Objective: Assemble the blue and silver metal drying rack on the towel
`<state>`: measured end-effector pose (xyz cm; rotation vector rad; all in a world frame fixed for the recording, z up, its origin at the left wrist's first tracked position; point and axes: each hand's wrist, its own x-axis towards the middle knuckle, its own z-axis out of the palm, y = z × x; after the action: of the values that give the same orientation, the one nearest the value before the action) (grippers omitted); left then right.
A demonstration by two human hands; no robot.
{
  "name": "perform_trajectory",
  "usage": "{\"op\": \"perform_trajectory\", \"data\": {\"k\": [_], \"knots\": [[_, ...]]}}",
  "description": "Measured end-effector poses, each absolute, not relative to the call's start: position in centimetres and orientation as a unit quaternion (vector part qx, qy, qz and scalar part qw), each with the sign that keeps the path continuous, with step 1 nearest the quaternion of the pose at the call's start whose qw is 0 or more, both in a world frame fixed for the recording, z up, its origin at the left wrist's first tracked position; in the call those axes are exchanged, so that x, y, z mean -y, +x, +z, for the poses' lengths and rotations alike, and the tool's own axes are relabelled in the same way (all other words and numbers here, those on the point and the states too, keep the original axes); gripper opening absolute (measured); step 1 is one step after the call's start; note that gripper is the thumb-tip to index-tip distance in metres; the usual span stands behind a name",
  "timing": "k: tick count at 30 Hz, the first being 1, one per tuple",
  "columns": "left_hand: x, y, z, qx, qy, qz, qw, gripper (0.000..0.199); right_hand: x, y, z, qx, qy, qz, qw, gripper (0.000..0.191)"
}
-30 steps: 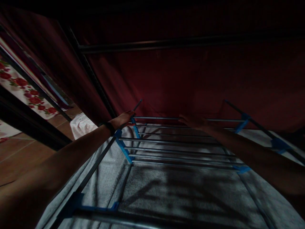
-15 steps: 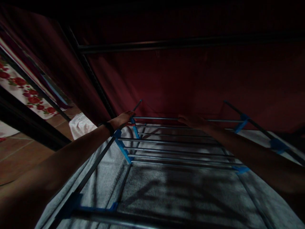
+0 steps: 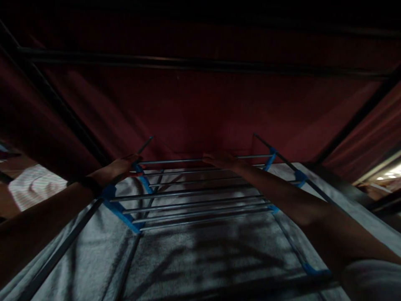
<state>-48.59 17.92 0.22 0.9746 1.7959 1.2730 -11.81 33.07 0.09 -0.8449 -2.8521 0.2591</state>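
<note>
A metal rack [image 3: 194, 205] with several thin rods and blue plastic joints lies on a grey fleecy blanket [image 3: 169, 259]. My left hand [image 3: 120, 167], with a dark band at its wrist, is closed round the rack's far left corner, beside a blue joint [image 3: 144, 179]. Farther right, my right hand [image 3: 219, 160] has its fingers closed over the farthest rod, near the middle. Both arms reach forward across the rack. The picture is dim, and the undersides of both hands are hidden.
A dark red cloth [image 3: 200, 113] hangs behind the rack. Black frame bars [image 3: 163, 62] run across it and down both sides. A striped cloth [image 3: 37, 184] lies at the left. Bright light shows at the far right.
The view has turned to the right, so rack and hands appear farther left. The right side of the black frame has come into view. Both hands keep their places on the rack.
</note>
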Motion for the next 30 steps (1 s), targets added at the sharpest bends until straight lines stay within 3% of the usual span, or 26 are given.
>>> {"op": "perform_trajectory", "data": {"k": [13,19,30], "knots": [[-17.5,-47.4,1.1,-0.685,0.339,0.515,0.387,0.017,-33.6,-12.0,0.1,0.957,-0.250,0.122,0.089,0.038],[-17.6,-47.3,1.1,-0.695,0.323,0.516,0.382,0.007,-33.6,-12.0,0.1,0.956,-0.243,0.134,0.092,0.038],[-17.6,-48.6,0.2,-0.665,0.375,0.518,0.386,0.018,-32.6,-11.9,0.3,0.956,-0.274,0.072,0.072,0.044]]}}
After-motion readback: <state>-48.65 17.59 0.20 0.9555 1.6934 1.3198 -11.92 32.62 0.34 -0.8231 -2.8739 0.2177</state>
